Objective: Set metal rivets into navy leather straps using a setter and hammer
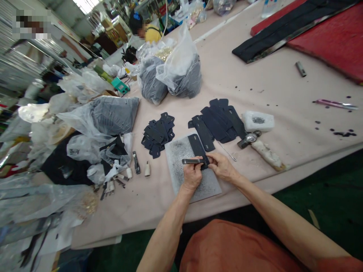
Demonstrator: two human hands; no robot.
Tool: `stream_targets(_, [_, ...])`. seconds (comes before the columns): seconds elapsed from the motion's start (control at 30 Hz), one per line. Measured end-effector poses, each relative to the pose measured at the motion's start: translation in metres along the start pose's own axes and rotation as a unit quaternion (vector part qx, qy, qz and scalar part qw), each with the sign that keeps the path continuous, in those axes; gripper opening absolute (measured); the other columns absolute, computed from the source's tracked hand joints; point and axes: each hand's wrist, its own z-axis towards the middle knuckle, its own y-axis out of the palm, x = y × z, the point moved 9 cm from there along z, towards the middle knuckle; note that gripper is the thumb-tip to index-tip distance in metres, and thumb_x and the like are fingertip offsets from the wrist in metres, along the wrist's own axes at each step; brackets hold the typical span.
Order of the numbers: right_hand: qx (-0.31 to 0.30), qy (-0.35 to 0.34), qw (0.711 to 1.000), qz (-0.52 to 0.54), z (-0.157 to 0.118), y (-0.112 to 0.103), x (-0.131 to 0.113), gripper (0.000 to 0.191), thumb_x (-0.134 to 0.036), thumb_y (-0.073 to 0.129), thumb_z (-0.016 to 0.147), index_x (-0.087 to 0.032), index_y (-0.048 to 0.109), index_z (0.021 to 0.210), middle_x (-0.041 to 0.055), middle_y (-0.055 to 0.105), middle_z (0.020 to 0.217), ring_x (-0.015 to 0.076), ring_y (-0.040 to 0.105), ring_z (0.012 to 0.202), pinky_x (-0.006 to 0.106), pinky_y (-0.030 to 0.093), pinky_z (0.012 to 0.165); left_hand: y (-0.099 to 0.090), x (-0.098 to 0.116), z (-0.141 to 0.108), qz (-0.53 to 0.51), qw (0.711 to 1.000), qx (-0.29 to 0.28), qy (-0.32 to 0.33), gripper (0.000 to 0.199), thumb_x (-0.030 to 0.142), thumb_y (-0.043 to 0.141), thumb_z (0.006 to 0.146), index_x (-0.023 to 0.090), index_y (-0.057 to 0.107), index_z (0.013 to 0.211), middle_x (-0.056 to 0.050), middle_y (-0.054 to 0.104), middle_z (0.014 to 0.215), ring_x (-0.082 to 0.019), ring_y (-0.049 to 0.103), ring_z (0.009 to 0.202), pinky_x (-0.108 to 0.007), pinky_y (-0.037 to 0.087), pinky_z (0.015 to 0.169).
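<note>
My left hand [193, 176] is closed around a short dark metal punch [190, 161], which lies sideways over a dark flat strap piece [195, 143]. With fingers and thumb, my right hand [222, 166] pinches the near end of that dark piece. The piece rests on a pale, black-speckled board [178, 158]. Beyond the board is a pile of similar dark pieces [217, 122], and a smaller pile [159, 132] lies to its left. A hammer [266, 153] with a wrapped handle lies right of my right hand, beside a white block [258, 121].
Plastic bags of dark pieces [183, 77] stand at the back, with more bags [113, 113] at left. A pink pen-like tool [334, 104], a metal tube [300, 69] and small black bits lie at right. A thin metal rod [227, 151] lies near my right hand. Another person [151, 33] sits beyond.
</note>
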Motion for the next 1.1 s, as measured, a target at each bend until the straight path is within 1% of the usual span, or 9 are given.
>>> stream_targets(0.17, [0.002, 0.0, 1.0, -0.012, -0.002, 0.0, -0.003, 0.045, -0.008, 0.057, 0.074, -0.018, 0.062, 0.117, 0.0036, 0.06, 0.085, 0.017, 0.055, 0.075, 0.033, 0.048, 0.073, 0.0, -0.004, -0.001, -0.029, 0.999, -0.014, -0.041, 0.018, 0.016, 0.057, 0.088, 0.02, 0.07, 0.099, -0.006, 0.076, 0.099, -0.022, 0.071, 0.096, -0.04, 0.058, 0.091])
stream_targets(0.37, [0.007, -0.02, 0.998, -0.057, -0.002, 0.002, -0.013, 0.038, -0.009, 0.058, 0.078, -0.016, 0.063, 0.115, 0.0038, 0.059, 0.082, 0.0171, 0.053, 0.074, 0.034, 0.047, 0.074, -0.002, -0.004, 0.001, -0.036, 0.999, -0.011, -0.03, 0.018, 0.015, 0.057, 0.087, 0.02, 0.071, 0.099, -0.005, 0.076, 0.1, -0.021, 0.071, 0.097, -0.04, 0.058, 0.092])
stream_targets(0.57, [0.004, -0.014, 0.998, -0.055, -0.003, 0.005, -0.008, 0.04, -0.01, 0.059, 0.078, -0.018, 0.063, 0.116, 0.003, 0.059, 0.081, 0.0164, 0.053, 0.071, 0.032, 0.047, 0.071, -0.002, -0.005, 0.003, -0.039, 0.998, -0.009, -0.05, 0.018, 0.014, 0.057, 0.087, 0.019, 0.071, 0.098, -0.005, 0.076, 0.099, -0.021, 0.071, 0.095, -0.039, 0.058, 0.09])
stream_targets(0.7, [-0.002, -0.014, 0.998, -0.06, -0.002, 0.006, -0.007, 0.041, -0.009, 0.059, 0.077, -0.016, 0.063, 0.117, 0.0033, 0.059, 0.081, 0.0166, 0.054, 0.071, 0.033, 0.047, 0.072, -0.002, -0.006, 0.002, -0.038, 0.998, -0.005, -0.052, 0.018, 0.015, 0.057, 0.086, 0.019, 0.071, 0.098, -0.006, 0.076, 0.098, -0.021, 0.072, 0.095, -0.038, 0.059, 0.089])
stream_targets(0.9, [-0.005, -0.015, 0.998, -0.057, -0.002, 0.006, -0.007, 0.041, -0.01, 0.058, 0.078, -0.019, 0.062, 0.118, 0.003, 0.058, 0.081, 0.0171, 0.054, 0.073, 0.033, 0.048, 0.072, 0.0, -0.008, 0.001, -0.039, 0.998, -0.01, -0.055, 0.018, 0.017, 0.057, 0.087, 0.021, 0.071, 0.099, -0.005, 0.076, 0.099, -0.022, 0.072, 0.095, -0.041, 0.058, 0.09])
stream_targets(1.1, [-0.003, -0.01, 0.999, -0.05, -0.003, 0.006, -0.004, 0.041, -0.011, 0.058, 0.079, -0.018, 0.062, 0.119, 0.0035, 0.058, 0.082, 0.0173, 0.054, 0.073, 0.034, 0.048, 0.072, -0.001, -0.01, 0.0, -0.051, 0.996, -0.009, -0.072, 0.017, 0.019, 0.058, 0.088, 0.021, 0.071, 0.099, -0.005, 0.076, 0.1, -0.022, 0.071, 0.096, -0.041, 0.058, 0.091])
